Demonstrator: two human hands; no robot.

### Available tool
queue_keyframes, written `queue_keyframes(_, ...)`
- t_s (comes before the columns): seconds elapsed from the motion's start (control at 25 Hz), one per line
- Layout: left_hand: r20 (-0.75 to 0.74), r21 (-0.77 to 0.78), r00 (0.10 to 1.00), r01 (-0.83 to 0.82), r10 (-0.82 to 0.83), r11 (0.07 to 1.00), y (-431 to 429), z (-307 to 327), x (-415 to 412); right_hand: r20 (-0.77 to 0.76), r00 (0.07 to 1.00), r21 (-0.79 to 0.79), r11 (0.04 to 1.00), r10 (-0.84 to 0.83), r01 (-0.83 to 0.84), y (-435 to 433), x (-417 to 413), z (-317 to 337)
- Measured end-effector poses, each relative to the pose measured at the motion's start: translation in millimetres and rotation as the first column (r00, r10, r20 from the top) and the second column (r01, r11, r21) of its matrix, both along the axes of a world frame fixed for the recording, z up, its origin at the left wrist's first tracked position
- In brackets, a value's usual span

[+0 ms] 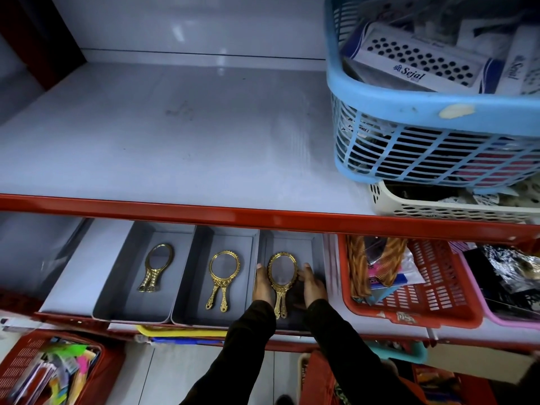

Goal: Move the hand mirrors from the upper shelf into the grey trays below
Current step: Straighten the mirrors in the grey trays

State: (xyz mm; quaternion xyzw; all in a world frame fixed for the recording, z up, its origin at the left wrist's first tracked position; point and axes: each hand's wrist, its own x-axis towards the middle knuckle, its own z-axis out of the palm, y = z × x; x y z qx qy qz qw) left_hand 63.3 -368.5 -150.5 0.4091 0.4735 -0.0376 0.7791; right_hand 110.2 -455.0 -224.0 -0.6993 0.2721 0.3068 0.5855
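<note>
Three grey trays stand side by side on the lower shelf. The left tray (pixel 117 287) and the middle tray (pixel 190 287) each hold gold hand mirrors (pixel 158 266) (pixel 223 274) lying flat, with two handles showing in each. In the right tray (pixel 292 241) lies another pair of gold mirrors (pixel 283 277). My left hand (pixel 262 285) and my right hand (pixel 313 283) rest in that tray on either side of the oval frame, fingers stretched out and close against its rim. No mirror shows on the upper shelf (pixel 175 135).
A blue basket (pixel 409 112) of boxes sits on a cream basket (pixel 438 206) at the upper shelf's right. The red shelf edge (pixel 204 211) overhangs the trays. A red basket (pixel 409 287) and a pink one (pixel 511 320) stand to the trays' right. More baskets lie below.
</note>
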Motion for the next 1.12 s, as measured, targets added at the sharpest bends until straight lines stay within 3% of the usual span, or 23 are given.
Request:
queue_keyframes(0.72,0.032,-0.045,0.999,-0.032,0.033,0.998,2.8,8.9,9.3,0.050,0.999,0.027,1.000,-0.005,0.003,0.9,8.5,1.1)
queue_keyframes(1.12,-0.032,-0.040,0.999,0.023,-0.024,0.999,-4.7,-0.7,5.1,0.043,0.998,0.023,0.999,0.036,-0.037,-2.5,15.2,-5.5)
